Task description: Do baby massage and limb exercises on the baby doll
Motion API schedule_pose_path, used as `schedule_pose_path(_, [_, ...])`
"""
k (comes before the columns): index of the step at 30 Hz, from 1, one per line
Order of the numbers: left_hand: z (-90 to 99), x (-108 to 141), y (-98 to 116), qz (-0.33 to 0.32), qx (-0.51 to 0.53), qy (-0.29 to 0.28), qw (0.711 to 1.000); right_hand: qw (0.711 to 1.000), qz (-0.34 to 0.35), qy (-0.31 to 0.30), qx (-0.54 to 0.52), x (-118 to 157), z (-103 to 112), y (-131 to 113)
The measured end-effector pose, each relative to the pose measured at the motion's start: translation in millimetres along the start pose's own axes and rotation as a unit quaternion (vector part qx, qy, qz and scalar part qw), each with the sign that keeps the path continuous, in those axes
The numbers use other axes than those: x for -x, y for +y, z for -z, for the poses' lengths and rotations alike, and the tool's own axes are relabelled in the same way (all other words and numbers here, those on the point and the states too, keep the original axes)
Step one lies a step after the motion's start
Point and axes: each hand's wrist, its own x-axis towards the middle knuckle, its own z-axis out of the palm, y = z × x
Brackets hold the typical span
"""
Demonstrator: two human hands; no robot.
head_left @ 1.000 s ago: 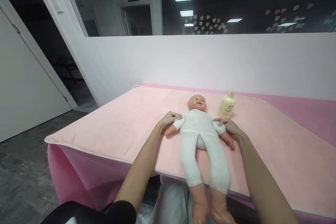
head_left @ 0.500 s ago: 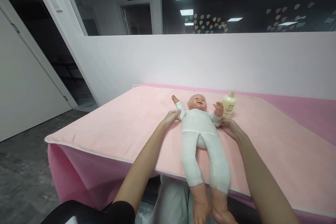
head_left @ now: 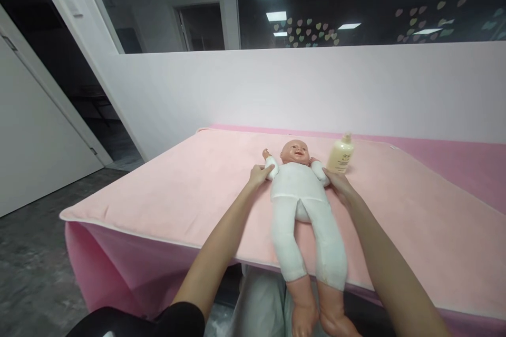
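Observation:
A baby doll [head_left: 294, 181] with a white cloth body lies on its back, its head toward the wall and its feet over the table's front edge. My left hand [head_left: 260, 174] is closed around the doll's arm on the left side. On the other side my right hand [head_left: 337, 181] grips the doll's other arm at the white sleeve, which is bent in toward the head. Some of my fingertips are hidden behind the sleeves. Just beyond my right hand stands a pale yellow pump bottle [head_left: 340, 155], slightly tilted in view.
A light pink blanket [head_left: 158, 189] covers the table, over a darker pink cloth [head_left: 462, 163]. Behind it rises a white wall [head_left: 276, 89] with a dark window above. At the far left is a white door [head_left: 39, 131].
The doll's arm in my right hand has bent inward toward its head, and its hand now lies by the cheek. The other arm has shifted slightly inward. The view has moved a little.

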Motion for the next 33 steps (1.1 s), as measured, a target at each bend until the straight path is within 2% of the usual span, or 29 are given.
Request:
schedule_pose_path(8, [-2.6,10.9,12.5,-0.01,-0.063,0.028,0.998,1.0,-0.002,0.016,-0.001,-5.5,0.8,5.4])
schedule_pose_path(15, [-0.1,7.0,7.8,0.003,-0.022,-0.007,1.0,0.999,-0.016,0.032,0.021,-0.6,-3.3,-1.1])
schedule_pose_path(19, [-0.1,3.4,3.8,-0.016,-0.029,-0.001,0.999,0.999,-0.018,0.029,0.02,-1.0,-3.5,-1.8])
schedule_pose_path(26, [-3.3,10.8,9.8,-0.058,-0.1,0.027,0.993,0.999,-0.025,0.031,0.021,2.8,-5.3,-4.8])
schedule_pose_path(29, [-2.6,11.5,6.9,-0.045,-0.042,0.007,0.998,1.0,-0.023,0.001,-0.02,10.2,-4.3,-9.7])
schedule_pose_path(33, [1.8,12.8,5.5,-0.018,0.102,-0.084,0.991,0.994,-0.026,-0.076,-0.079,21.6,-0.3,-18.7])
